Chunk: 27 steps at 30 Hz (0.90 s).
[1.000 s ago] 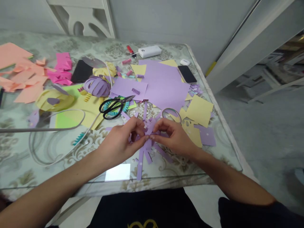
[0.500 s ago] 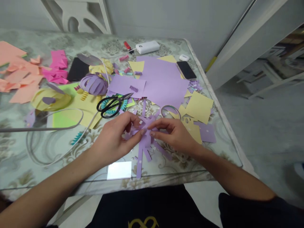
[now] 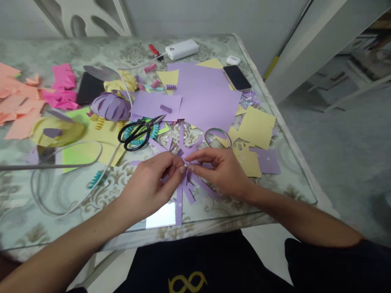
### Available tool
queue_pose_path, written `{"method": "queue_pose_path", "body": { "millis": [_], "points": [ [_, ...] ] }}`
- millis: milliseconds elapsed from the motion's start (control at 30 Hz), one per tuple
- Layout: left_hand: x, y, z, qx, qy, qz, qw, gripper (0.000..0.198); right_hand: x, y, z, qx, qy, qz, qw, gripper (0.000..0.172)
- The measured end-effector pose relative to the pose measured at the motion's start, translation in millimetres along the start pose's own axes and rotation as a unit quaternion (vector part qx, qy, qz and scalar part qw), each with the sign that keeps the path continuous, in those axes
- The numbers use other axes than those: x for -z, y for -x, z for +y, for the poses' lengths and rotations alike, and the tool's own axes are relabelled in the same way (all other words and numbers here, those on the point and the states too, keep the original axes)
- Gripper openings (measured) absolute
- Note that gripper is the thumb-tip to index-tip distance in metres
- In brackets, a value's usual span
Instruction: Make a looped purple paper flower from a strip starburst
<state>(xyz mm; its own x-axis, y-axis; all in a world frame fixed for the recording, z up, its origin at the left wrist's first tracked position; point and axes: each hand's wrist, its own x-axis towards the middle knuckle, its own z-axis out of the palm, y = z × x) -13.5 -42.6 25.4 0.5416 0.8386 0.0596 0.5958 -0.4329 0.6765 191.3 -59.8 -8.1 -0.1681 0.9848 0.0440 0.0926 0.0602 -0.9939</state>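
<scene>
Several purple paper strips (image 3: 179, 209) cross in a star shape on the table, with small white squares on some of them. Over its centre, my left hand (image 3: 155, 179) is closed, thumb and forefinger pinching a purple strip's end. My right hand (image 3: 221, 171) meets it there, its thumb and forefinger pinched at the same strip. A tiny white bit shows between the fingertips; the fingers hide most of the strip. Black-handled scissors (image 3: 139, 133) lie just beyond my left hand, and a roll of clear tape (image 3: 217, 138) lies beyond my right.
Purple sheets (image 3: 210, 97) and yellow paper pieces (image 3: 257, 127) lie beyond my hands. A phone (image 3: 236, 78) and a white power bank (image 3: 182, 49) are farther back. At left are paper-strip balls (image 3: 110, 106), orange paper (image 3: 21, 103) and a looping white cable (image 3: 65, 213).
The strip held up between my fingers has tipped down and is now mostly hidden. My fingertips have come closer together, and a white bit shows between them. The view has shifted slightly.
</scene>
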Motion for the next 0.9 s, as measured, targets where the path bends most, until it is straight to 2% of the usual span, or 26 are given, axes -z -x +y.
{"method": "queue_pose_path", "body": {
  "millis": [167,367,900],
  "points": [
    [-1.6,1.3,0.8,0.033,0.031,0.009,0.999,0.021,-4.0,2.9,-0.3,0.010,0.019,0.031,0.999,0.013],
    [-3.3,1.6,0.8,0.055,0.040,0.010,0.998,0.019,-5.8,5.9,1.7,0.026,0.051,0.036,0.998,0.016],
    [-4.4,1.1,0.2,0.048,0.016,0.020,0.999,0.016,-7.9,8.9,4.0,0.057,0.081,0.047,0.994,0.016]
  ]
}}
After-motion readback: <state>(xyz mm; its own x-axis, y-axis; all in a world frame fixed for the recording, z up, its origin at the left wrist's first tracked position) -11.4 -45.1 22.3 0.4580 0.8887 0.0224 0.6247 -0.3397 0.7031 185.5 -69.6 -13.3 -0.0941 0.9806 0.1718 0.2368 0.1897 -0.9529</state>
